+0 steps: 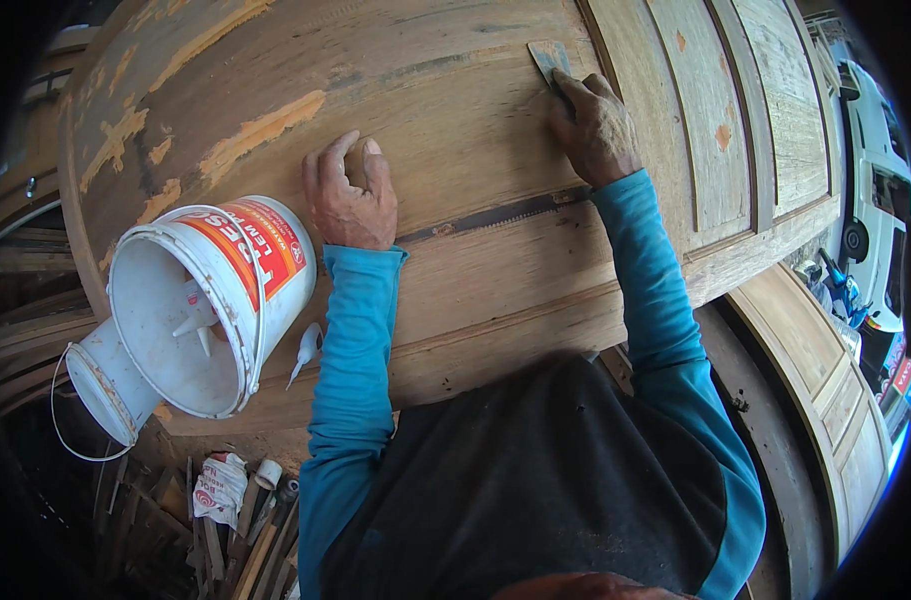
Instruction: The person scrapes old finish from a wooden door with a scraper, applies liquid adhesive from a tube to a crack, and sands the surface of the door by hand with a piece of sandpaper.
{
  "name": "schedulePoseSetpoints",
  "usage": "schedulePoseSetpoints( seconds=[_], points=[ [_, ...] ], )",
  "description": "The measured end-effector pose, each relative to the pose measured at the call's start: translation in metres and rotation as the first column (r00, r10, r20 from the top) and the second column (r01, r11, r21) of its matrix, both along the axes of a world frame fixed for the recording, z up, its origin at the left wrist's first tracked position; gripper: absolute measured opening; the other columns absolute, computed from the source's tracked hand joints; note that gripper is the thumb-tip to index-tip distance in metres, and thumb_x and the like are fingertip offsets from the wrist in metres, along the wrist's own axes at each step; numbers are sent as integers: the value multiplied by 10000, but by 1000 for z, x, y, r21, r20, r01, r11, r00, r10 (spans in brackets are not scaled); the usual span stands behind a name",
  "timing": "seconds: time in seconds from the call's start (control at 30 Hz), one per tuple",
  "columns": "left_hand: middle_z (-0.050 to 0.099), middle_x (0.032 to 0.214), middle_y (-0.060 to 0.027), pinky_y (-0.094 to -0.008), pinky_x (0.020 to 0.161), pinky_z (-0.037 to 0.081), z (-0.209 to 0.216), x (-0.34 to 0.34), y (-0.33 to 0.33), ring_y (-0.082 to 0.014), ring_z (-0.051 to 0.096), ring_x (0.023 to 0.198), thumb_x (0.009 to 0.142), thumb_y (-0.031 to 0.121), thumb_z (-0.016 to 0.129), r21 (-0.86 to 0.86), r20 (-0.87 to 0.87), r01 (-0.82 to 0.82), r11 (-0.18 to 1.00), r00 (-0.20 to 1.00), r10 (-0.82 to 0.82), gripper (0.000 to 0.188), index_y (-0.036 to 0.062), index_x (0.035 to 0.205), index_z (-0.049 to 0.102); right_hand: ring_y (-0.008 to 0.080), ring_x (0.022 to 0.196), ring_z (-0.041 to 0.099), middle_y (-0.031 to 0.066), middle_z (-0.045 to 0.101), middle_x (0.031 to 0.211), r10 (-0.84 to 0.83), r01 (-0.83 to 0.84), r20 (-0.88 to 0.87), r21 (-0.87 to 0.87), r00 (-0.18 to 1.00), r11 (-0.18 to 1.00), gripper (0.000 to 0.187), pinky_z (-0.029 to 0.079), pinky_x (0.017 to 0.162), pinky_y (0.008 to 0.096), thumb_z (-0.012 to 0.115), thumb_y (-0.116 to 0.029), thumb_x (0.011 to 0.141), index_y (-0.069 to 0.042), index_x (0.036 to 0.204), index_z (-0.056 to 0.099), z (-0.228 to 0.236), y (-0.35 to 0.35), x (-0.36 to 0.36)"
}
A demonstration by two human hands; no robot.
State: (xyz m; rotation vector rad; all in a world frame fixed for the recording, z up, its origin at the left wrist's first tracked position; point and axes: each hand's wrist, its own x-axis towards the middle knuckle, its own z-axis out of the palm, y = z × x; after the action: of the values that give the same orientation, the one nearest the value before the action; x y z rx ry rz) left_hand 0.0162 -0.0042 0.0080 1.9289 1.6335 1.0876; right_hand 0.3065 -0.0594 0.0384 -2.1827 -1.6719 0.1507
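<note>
My right hand (597, 130) grips a putty knife (548, 58), its flat blade pointing away over a large wooden door (455, 130). My left hand (355, 195) is by the middle of the door, fingers bent and thumb apart, with nothing in it. Orange-brown filler (260, 132) lies in rough patches on the wood at the far left. Between my hands runs a dark narrow strip (495, 214) with a toothed-looking edge. Left of my left forearm are a white bucket (295, 215) with a red-orange label and a small white nozzle bottle (309, 345).
Inside the bucket lies a white nozzle bottle (197, 318). A smaller white pail (100, 390) adjoins the bucket at the door's left edge. Wood scraps (235, 550) fill the lower left. Another panelled door (815, 370) stands at right, with a white vehicle (880, 190) beyond.
</note>
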Motion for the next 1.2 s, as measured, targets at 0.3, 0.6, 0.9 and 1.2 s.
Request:
schedulePoseSetpoints(
  seconds=[0.3,0.6,0.9,1.2],
  points=[
    [671,1086,-165,-474,878,555,0,2,0,-367,672,1014,919,170,762,-25,-12,-13,1000,1000,12,255,46,1139,728,405,955,697,200,669,1057,-94,95,-64,11,993,995,394,571,857,494,662,-226,945,-97,1314,717,-1,-4,8],
    [675,1061,-149,-449,848,557,0,2,-1,-341,673,980,917,161,757,-27,-9,-27,999,1000,26,244,51,1134,734,393,914,692,182,658,1015,-95,100,-111,42,989,994,393,571,818,492,666,-194,931,-97,1308,719,7,-10,2],
    [673,1060,-99,-368,751,568,2,5,-2,-228,680,858,965,177,730,0,-62,-51,999,997,51,217,62,1149,737,372,868,682,166,651,992,26,-20,-168,35,985,999,426,567,772,476,697,-146,904,-96,1328,700,11,-25,-5],
    [662,1070,-92,-344,740,568,9,11,-5,-203,675,847,982,170,719,-62,-83,-87,994,993,82,216,59,1167,732,337,871,679,131,628,978,90,-81,-238,48,967,996,519,577,767,453,725,-110,868,-104,1385,669,4,-46,3]
  ],
)
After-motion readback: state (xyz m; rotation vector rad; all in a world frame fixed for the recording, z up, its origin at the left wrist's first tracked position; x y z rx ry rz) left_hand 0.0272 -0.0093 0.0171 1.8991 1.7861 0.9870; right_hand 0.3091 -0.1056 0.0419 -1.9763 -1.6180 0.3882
